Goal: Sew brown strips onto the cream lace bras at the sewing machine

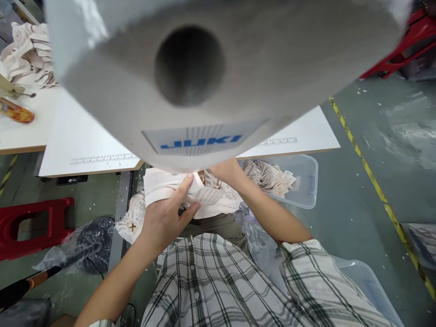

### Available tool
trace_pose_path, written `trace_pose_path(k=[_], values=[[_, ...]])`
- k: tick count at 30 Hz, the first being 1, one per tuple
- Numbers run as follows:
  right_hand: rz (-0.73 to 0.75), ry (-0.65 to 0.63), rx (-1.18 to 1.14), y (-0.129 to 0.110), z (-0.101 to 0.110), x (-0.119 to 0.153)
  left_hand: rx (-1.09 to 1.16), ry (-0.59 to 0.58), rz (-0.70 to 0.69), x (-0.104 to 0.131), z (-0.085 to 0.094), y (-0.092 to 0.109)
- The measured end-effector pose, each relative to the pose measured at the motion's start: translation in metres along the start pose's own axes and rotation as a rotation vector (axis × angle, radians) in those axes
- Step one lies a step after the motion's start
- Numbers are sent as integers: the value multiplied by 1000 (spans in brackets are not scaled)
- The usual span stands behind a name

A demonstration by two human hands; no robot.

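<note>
A large grey JUKI sewing machine head fills the upper middle of the view, close to the camera. Below it lies a white garment with smooth bands and lace parts, bunched over my lap. My left hand grips the garment's folded edge, index finger on top and thumb beside it. My right hand reaches in from the right to the garment's far side. Its fingers are hidden under the machine head, so their hold cannot be made out. More white lace fabric hangs left of my left hand.
A clear plastic bin with beige fabric pieces stands at the right under the white table. A fabric pile and an orange bottle are at far left. Red stools stand on the floor; another bin is lower right.
</note>
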State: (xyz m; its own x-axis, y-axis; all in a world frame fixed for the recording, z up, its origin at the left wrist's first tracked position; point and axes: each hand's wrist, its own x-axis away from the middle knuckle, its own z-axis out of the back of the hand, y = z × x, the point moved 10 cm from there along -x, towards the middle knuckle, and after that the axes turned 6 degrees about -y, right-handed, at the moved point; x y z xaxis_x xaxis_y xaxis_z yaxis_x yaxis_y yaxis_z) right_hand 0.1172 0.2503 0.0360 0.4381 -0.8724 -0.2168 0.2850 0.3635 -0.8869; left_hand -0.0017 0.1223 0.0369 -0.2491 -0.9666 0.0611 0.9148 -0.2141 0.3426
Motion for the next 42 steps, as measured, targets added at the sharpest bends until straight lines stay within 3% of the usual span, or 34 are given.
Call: trace_pose_path(k=[5, 14, 18, 29, 42], values=[[54, 110, -39, -4, 7, 9, 14, 30, -23, 2, 3, 4], [-8, 275, -200, 20, 19, 39, -2, 110, -84, 3, 10, 12], [8, 246, -178, 17, 17, 43, 2, 129, -80, 3, 12, 11], [-20, 209, -249, 16, 13, 51, -1, 50, 0, 3, 8, 4], [-61, 190, -353, 19, 9, 62, -56, 126, 55, 8, 15, 4]])
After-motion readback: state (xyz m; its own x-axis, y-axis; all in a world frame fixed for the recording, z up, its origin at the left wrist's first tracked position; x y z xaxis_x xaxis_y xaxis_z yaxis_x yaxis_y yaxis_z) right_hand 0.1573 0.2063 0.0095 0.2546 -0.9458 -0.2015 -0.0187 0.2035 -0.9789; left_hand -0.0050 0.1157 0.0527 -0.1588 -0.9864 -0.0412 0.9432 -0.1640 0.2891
